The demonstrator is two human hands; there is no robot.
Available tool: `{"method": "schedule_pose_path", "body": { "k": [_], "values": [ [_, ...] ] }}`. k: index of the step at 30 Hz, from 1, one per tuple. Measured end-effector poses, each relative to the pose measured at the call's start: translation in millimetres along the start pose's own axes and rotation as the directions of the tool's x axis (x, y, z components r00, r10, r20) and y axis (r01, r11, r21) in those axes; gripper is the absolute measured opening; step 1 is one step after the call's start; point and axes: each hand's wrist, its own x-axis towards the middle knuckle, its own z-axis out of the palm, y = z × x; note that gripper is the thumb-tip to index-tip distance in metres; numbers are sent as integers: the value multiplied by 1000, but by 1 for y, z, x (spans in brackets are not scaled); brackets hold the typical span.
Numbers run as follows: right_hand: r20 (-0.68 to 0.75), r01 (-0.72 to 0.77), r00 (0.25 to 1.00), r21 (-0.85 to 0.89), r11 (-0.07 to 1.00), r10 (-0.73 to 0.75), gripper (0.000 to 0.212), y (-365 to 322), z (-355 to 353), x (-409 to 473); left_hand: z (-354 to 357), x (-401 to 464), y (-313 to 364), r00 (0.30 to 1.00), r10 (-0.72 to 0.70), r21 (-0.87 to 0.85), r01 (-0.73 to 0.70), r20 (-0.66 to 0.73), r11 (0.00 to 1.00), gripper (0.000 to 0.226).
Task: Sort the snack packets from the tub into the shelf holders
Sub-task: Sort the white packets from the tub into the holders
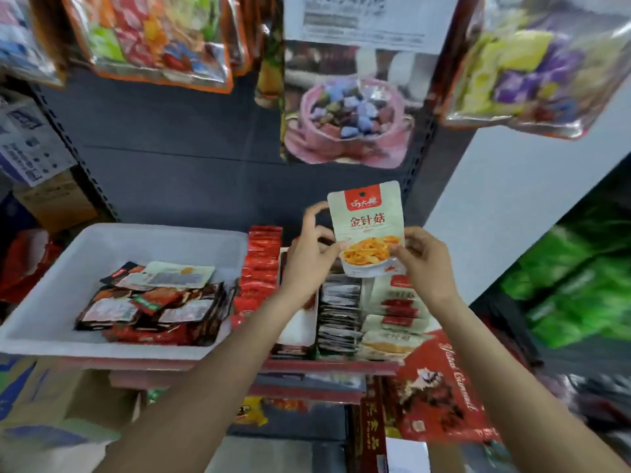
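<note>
While the white tub [102, 247] of packets sits at left, left hand [307, 257] and right hand [423, 264] pinch one pale packet [368, 220] (upright) above the right-hand shelf holders [345, 315].

A pink candy bag [345, 121] hangs centrally. Left of it hangs an orange-edged candy bag [160, 39]. Below and right of it stands a red box [440, 397].

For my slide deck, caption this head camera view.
Both hands hold a pale snack packet upright above the shelf holders, beside the white tub.
</note>
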Motion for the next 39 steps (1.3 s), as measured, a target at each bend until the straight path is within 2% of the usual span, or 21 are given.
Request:
{"method": "schedule_pose_path", "body": {
  "k": [9, 11, 13, 16, 21, 26, 29, 35, 39],
  "values": [
    [4, -52, 999, -94, 994, 52, 8, 45, -52, 0, 58, -5, 20, 994, 102, 280, -111, 49, 954, 62],
    [45, -87, 995, -140, 986, 94, 9, 53, -57, -2, 62, -8, 14, 989, 84, 343, -121, 120, 931, 62],
    [39, -104, 993, -112, 988, 109, 13, 58, -62, -4, 65, -12, 7, 972, 17, 404, -114, 236, 908, 60],
    [2, -52, 999, -55, 997, 52, 15, 58, -66, -4, 66, -16, -1, 931, -82, 387, -67, 355, 920, 50],
    [143, 50, 989, -173, 984, -25, 14, 54, -65, -4, 64, -6, 12, 964, -23, 289, -57, 266, 956, 52],
    [189, 138, 979, -304, 943, -82, 12, 47, -64, -6, 66, -5, 9, 947, 108, 441, -239, 302, 865, 26],
    [247, 184, 965, -428, 885, -81, 10, 50, -58, -13, 66, -10, -1, 940, 96, 505, -259, 327, 823, 23],
    [262, 224, 962, -591, 775, -78, 15, 49, -49, -13, 65, -7, -2, 925, 75, 530, -279, 373, 801, 22],
    [246, 279, 955, -551, 787, -167, 22, 33, -36, -12, 55, -8, -6, 960, 93, 412, -200, 265, 889, 16]
  ]
}}
